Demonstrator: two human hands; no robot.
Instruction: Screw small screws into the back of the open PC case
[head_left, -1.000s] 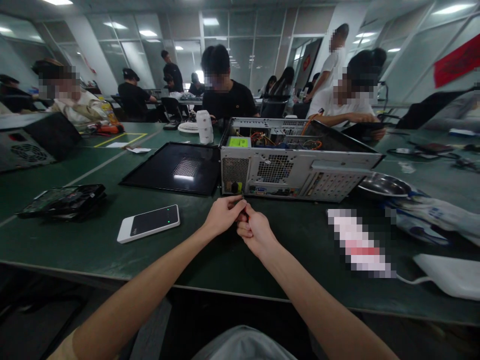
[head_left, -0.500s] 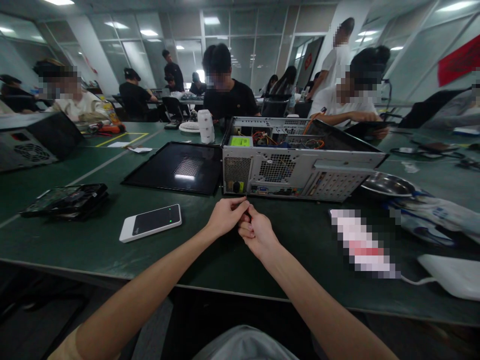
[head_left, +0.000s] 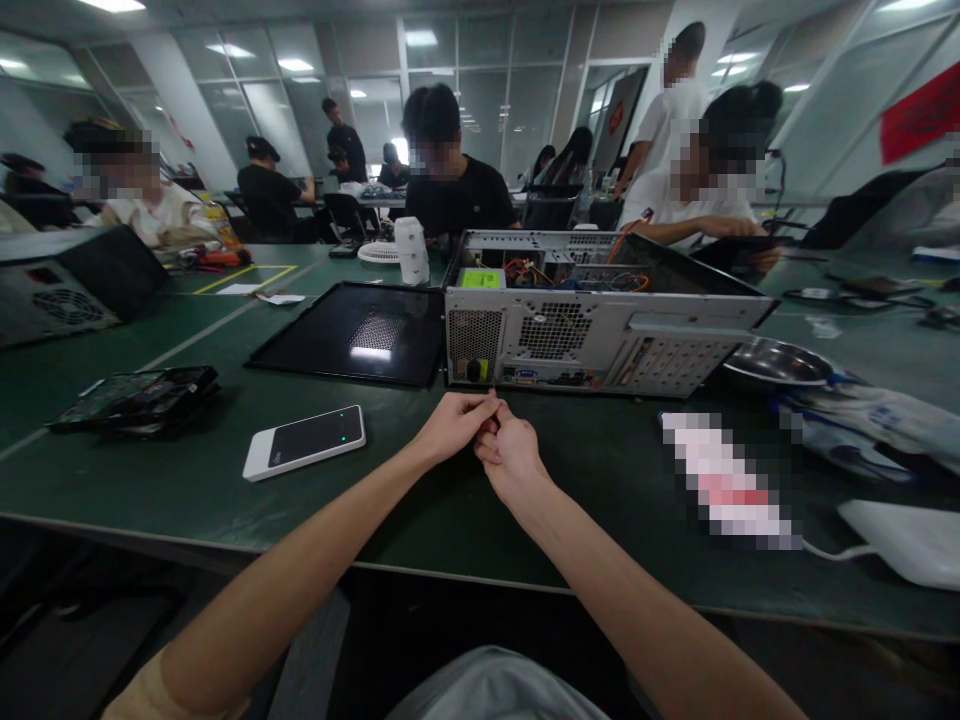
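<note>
Just beyond the hands lies the open computer case (head_left: 600, 330), nearer than a second ago. Left hand (head_left: 454, 428) and right hand (head_left: 511, 458) stay pinched together; anything held is hidden. A phone (head_left: 305, 441) lies left.

Head view, forward-down, close over table (head_left: 187, 490)

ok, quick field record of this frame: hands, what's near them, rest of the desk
left hand: closed, fingertips meeting the right hand; any held item hidden
right hand: closed against the left
nearest: open computer case, rear panel facing the camera
left of case: black side panel, white phone-like device
right of case: metal bowl
surface: green table
</note>
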